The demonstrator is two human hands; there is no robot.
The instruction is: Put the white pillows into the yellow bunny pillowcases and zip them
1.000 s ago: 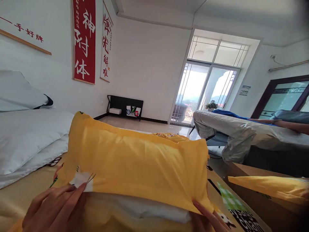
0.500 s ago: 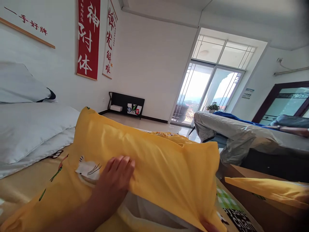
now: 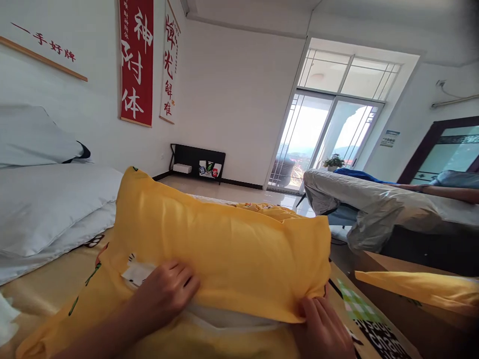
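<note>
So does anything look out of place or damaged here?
Nothing looks spilled or damaged. The one untidy spot is the yellow pillowcase: its near edge gapes between the left hand and right hand, showing white fabric inside.

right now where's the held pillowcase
In the head view, the yellow pillowcase is at lower centre, left hand and right hand at its open edge.

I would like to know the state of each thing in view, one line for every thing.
Yellow pillowcase: open along its near edge, white material showing
Left hand: curled, gripping the pillowcase
Right hand: gripping the opening's edge
White pillow: lying down, creased
Red scroll: hanging, unrolled
Plastic sheet: draped, wrinkled
</note>
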